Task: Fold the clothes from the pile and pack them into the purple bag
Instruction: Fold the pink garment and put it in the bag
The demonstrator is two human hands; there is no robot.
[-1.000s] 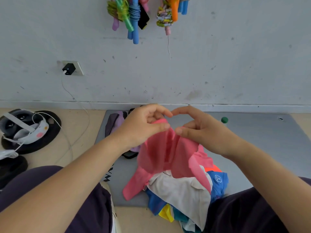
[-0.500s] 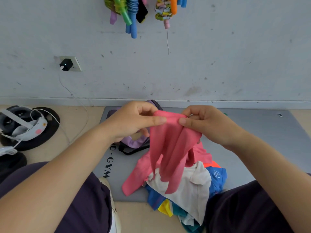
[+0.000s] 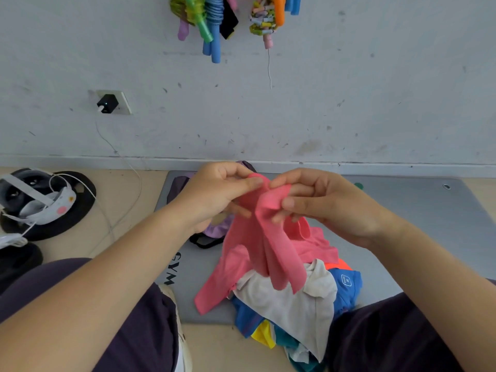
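A pink garment (image 3: 271, 245) hangs between my hands above the clothes pile (image 3: 292, 299), its lower part still draped over the pile. My left hand (image 3: 217, 197) pinches its top edge between thumb and fingers. My right hand (image 3: 319, 202) grips the same edge just to the right, fingers curled into the cloth. The pile holds white, blue, orange, yellow and teal pieces. The purple bag (image 3: 214, 228) lies on the mat behind my left hand, mostly hidden.
A grey gym mat (image 3: 418, 210) lies against the wall. A headset on a black disc (image 3: 40, 202) and a white cable sit on the floor at the left. Coloured ropes (image 3: 212, 20) hang on the wall. My dark-trousered knees flank the pile.
The hands have lifted the pink garment higher off the pile and shifted their grip along its top edge; the cloth now hangs in longer twisted folds.
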